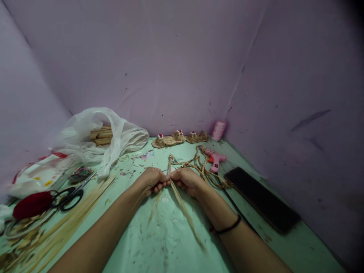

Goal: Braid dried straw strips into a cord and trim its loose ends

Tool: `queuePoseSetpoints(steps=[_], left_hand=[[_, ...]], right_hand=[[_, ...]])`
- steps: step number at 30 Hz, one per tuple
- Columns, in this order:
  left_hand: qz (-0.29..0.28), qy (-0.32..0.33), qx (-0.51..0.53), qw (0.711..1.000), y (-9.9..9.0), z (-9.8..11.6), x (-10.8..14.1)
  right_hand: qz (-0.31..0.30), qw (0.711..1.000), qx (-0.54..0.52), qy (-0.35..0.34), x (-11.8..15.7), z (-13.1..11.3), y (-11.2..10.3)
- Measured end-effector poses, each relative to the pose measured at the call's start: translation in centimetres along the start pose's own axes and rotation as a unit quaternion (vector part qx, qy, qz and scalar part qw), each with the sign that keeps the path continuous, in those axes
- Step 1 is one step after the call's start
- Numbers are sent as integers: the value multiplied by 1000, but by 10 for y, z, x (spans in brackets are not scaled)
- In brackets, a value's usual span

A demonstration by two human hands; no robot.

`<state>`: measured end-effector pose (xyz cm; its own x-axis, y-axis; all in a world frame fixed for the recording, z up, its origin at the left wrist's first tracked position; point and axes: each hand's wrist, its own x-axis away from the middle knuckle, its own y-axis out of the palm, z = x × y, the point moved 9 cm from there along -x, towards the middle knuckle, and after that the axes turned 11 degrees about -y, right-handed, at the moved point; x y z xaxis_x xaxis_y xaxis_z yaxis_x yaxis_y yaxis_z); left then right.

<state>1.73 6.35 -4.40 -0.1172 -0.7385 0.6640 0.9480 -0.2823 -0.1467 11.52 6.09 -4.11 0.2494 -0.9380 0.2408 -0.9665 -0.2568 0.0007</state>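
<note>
My left hand [154, 181] and my right hand [186, 179] meet at the middle of the table, thumbs and fingers pinched together on pale dried-fibre strands [183, 209]. Loose ends of the strands hang toward me, a short bunch on the left and a longer one on the right. Beyond my fingers a braided fibre cord [196, 163] runs up to a bend, then off to the right in loose loops. Exactly where the strands join the cord is covered by my fingers.
A pink glue gun [216, 158] and a black slab [261, 199] lie right. Small woven slippers [170, 141] and a pink thread spool [218, 131] stand by the wall. Left are a plastic bag [113, 125], scissors [69, 198], red yarn [32, 205] and loose fibre strips [71, 227].
</note>
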Motion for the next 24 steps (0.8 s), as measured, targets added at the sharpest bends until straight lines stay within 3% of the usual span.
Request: queuePoseSetpoints(steps=[7,13,19,24], left_hand=[[22,1,-6,1000,-5,-2,-3],[-42,9,-18,999,2,1,3],[48,1,-3,999,-4,2,6],[94,20,17,995,-2,6,12]], right_hand=[[3,1000,-12,0,1,-1,-1],[18,999,30,-24,2,-4,-1],[44,992,107,-48,0,-6,-7],[93,969,219,-63,2,-20,-21]])
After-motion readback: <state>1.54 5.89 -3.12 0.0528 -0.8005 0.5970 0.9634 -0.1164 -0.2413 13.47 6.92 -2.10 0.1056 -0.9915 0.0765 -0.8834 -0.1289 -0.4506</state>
